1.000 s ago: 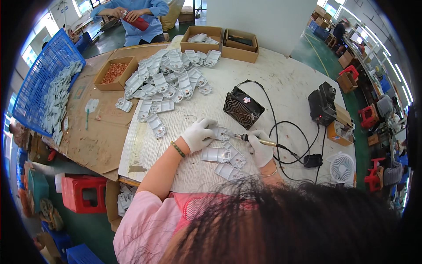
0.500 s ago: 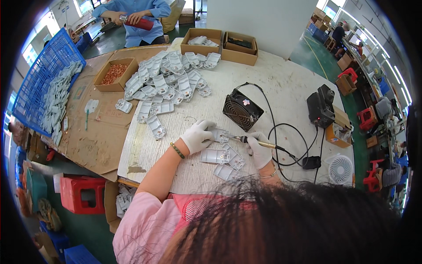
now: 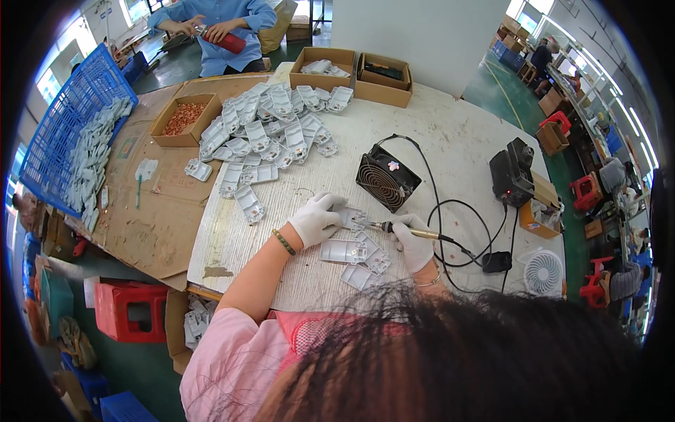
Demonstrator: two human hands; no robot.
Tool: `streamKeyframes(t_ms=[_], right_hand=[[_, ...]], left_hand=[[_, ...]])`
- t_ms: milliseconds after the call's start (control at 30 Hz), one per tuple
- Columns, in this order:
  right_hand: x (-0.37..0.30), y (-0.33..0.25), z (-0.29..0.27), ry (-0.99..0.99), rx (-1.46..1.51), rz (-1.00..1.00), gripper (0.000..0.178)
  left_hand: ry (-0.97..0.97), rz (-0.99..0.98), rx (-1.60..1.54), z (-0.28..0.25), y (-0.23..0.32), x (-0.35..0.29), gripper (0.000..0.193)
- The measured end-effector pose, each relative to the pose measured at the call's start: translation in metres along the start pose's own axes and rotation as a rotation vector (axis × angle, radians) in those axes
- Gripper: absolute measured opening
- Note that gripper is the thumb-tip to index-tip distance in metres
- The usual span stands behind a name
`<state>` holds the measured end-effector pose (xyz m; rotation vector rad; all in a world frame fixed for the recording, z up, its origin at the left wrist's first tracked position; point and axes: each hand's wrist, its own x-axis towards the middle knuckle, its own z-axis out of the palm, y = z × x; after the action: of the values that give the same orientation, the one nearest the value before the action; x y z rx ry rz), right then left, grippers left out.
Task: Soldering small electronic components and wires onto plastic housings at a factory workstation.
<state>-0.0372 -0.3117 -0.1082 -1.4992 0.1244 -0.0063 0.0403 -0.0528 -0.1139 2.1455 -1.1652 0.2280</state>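
Left hand (image 3: 316, 220) curled, holding casing (image 3: 351, 217), right hand (image 3: 415, 247) gripping soldering iron (image 3: 425, 233)

Left grip (image 3: 316, 221) holding pale casing (image 3: 350, 216) at tabletop (image 3: 457, 151); right grip (image 3: 413, 243) holding soldering iron (image 3: 424, 233), tip pointing toward casing.

No text can be read, even on the cardboard (image 3: 151, 235).

White-gloved left hand (image 3: 313, 221), green beaded bracelet (image 3: 284, 243); white-gloved right hand (image 3: 413, 243), thin bangle (image 3: 429, 280); pink sleeve (image 3: 226, 355); reddish checked cloth (image 3: 309, 332).
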Motion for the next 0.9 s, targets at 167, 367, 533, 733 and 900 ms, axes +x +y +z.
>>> streamKeyframes(t_ms=[167, 367, 533, 733, 900], right_hand=[[-0.002, -0.003, -0.001, 0.005, -0.029, -0.011, 0.013], [-0.002, 0.0, -0.001, 0.023, 0.005, 0.007, 0.013], [-0.003, 0.0, -0.002, 0.11, 0.181, 0.004, 0.014], [0.004, 0.005, -0.008, 0.139, 0.051, -0.203, 0.015], [0.007, -0.003, -0.002, 0.178, 0.017, 0.015, 0.021]], left_hand=[[0.009, 0.021, 0.018, 0.001, 0.001, 0.003, 0.006], [0.006, 0.007, 0.016, 0.002, 0.001, -0.002, 0.006], [-0.056, -0.036, 0.056, -0.009, 0.004, -0.003, 0.01], [0.056, -0.209, 0.177, -0.021, 0.005, 0.007, 0.032], [-0.093, -0.386, 0.342, -0.035, -0.017, 0.032, 0.051]])
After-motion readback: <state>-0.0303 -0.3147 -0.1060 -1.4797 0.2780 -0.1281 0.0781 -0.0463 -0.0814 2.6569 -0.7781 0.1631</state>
